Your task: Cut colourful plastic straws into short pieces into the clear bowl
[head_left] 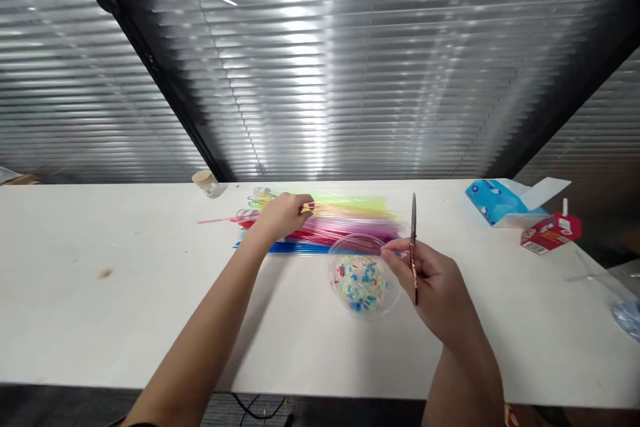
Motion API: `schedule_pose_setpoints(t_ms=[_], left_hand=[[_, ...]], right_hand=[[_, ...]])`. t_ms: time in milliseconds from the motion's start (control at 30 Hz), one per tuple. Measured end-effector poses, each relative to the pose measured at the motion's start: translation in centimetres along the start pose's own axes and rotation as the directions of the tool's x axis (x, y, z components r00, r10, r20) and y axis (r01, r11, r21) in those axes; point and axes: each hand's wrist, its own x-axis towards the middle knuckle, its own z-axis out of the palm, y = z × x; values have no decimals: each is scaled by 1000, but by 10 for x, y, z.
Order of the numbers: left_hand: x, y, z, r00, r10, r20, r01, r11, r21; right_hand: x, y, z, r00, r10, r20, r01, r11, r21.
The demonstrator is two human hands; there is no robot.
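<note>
From where I steer, the left hand (283, 217) is over the straws (357, 223), which lie across the counter (150, 333) behind the bowl (390, 301); its thumb and forefinger curl towards each other with a narrow gap, a posture that suits sorting thin strands, though I cannot tell whether they pinch any.

The right hand (443, 283) holds the scissors (413, 220) with its fingers folded about the handles, the blades pointing up and away from the bowl; I judge that this grip leaves thumb and forefinger free, and those 2 tips nearly meet beside the bowl's rim; whether something slim sits between them, or whether they touch the rim, I cannot tell.

The straws run roughly side by side, yellow-green at the far side, then pink-purple and red, with blue nearest me; I take that layering as a way to keep the colours apart and within reach; 1 pink straw (215, 221) sticks out to the left. The clear bowl sits just in front of them, where small pieces would be easily caught; it holds many cut pieces (363, 280) in blue, red and pale tones.

A jar (214, 189) with a pale lid leans at the far left; the blue box (495, 201) and red box (550, 233) stand off right, leaving elbow room for both arms.
</note>
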Motion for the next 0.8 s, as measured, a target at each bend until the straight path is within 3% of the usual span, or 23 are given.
schedule_pose_setpoints(t_ms=[100,200,467,800], left_hand=[[24,-6,-3,974,172,146,-184,980,72],[36,-12,1,935,265,234,-296,949,108],[42,-25,8,903,330,275,-345,938,7],[40,-29,16,883,394,255,-387,919,-83]], right_hand=[[-2,12,1,1000,3,-24,-2,1000,29],[-6,22,-1,999,41,-6,-40,998,38],[-10,30,-3,995,100,-4,-99,990,105],[-10,21,2,982,155,-105,-141,982,127]])
